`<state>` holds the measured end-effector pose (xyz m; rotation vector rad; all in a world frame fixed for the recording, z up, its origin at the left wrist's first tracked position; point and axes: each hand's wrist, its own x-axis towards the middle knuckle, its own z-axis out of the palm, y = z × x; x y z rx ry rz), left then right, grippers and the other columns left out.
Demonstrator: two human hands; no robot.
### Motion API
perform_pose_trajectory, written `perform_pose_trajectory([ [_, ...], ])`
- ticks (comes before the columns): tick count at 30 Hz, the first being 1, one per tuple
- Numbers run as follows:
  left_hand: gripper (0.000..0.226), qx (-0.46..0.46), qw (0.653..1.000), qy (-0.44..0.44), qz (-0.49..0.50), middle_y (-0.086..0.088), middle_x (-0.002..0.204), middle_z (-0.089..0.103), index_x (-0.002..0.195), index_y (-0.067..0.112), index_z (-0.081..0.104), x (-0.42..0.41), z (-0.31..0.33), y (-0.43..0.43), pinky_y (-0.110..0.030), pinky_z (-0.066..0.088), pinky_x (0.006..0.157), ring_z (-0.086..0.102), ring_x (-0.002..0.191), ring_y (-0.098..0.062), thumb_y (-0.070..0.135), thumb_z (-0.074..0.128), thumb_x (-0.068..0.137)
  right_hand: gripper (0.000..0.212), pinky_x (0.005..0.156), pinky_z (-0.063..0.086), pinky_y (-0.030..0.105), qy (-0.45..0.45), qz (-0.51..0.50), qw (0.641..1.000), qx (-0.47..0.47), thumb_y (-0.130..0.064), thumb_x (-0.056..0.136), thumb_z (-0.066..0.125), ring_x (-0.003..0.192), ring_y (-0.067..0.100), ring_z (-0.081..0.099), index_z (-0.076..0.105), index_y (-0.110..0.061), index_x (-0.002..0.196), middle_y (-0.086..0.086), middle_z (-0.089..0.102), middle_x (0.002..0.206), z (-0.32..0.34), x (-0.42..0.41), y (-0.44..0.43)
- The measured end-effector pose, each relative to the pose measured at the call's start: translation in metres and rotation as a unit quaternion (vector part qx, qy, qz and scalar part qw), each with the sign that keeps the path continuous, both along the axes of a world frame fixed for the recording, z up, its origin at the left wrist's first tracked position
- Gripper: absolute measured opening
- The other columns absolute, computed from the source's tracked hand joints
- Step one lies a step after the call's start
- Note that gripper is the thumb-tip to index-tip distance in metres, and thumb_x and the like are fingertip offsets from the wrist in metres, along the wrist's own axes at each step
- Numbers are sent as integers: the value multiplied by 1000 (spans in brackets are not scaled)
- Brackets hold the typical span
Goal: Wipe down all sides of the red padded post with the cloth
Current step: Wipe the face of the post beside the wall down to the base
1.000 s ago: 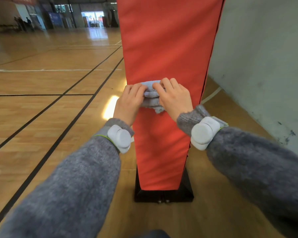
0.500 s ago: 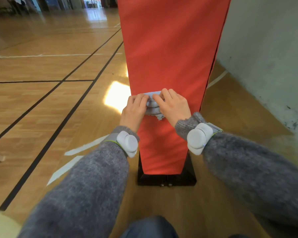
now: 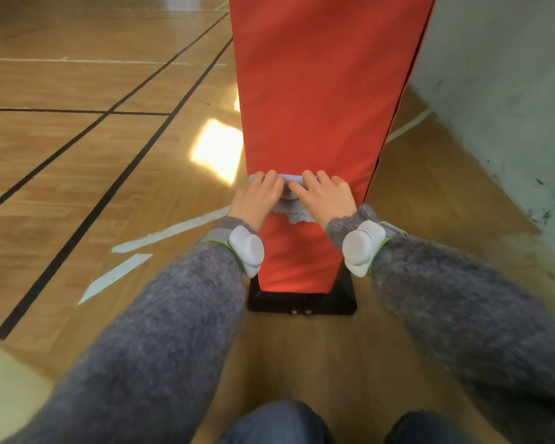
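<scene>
Two hands are shown in the head view pressed side by side on a pale blue cloth (image 3: 293,207), which is held against the near face of the red padded post (image 3: 311,91), low down above its black base (image 3: 302,302). The left hand (image 3: 257,197) and right hand (image 3: 326,195) are laid flat, fingers extended. This face is judged nearly wiped; the other sides cannot be assessed.

Cloth (image 3: 293,210) pressed low on the post (image 3: 311,91).
Left hand (image 3: 257,197) and right hand (image 3: 327,197) lie side by side on it, fingers flat, above the black base (image 3: 302,302).
</scene>
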<state>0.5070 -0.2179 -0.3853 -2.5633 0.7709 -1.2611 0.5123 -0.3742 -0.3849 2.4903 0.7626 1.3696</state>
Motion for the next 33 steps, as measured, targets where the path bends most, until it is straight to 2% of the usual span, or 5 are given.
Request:
perform_pose_trajectory([
  [14, 13, -36, 999, -5, 0, 0, 62, 53, 65, 15, 63, -3, 95, -32, -21, 30, 32, 55, 53, -17, 4, 67, 60, 26, 39, 31, 24, -100, -36, 993, 44, -4, 71, 47, 47, 17, 47, 65, -23, 69, -1, 50, 62, 80, 3, -25],
  [17, 53, -56, 998, 30, 21, -2, 61, 52, 73, 12, 51, -1, 87, -33, -21, 28, 32, 54, 52, -20, 0, 87, 36, 27, 40, 34, 24, -86, -25, 993, 73, -3, 72, 45, 46, 17, 48, 65, -21, 70, 1, 50, 62, 75, 4, -24],
  [20, 56, -65, 997, 34, 2, -6, 62, 51, 78, 12, 41, 4, 71, -34, -21, 29, 32, 54, 52, -23, -4, 81, 42, 27, 41, 36, 24, -85, 3, 994, 67, -5, 72, 44, 45, 18, 48, 66, -20, 71, 2, 51, 62, 65, 6, -28],
  [23, 9, -38, 999, 33, 11, -3, 60, 50, 66, 13, 57, 5, 45, -39, -20, 29, 31, 54, 50, -20, 6, 52, 64, 24, 39, 35, 22, -61, 25, 995, 77, -6, 73, 44, 41, 20, 48, 64, -17, 68, 4, 51, 61, 37, 5, -28],
  [33, 27, -45, 996, 80, -1, -3, 54, 49, 56, 11, 58, 8, -21, -57, -15, 27, 28, 54, 45, -19, 9, 32, 64, 27, 35, 35, 20, 25, -6, 996, 85, -13, 72, 44, 38, 18, 49, 68, -22, 64, 2, 53, 59, -29, 3, -36],
])
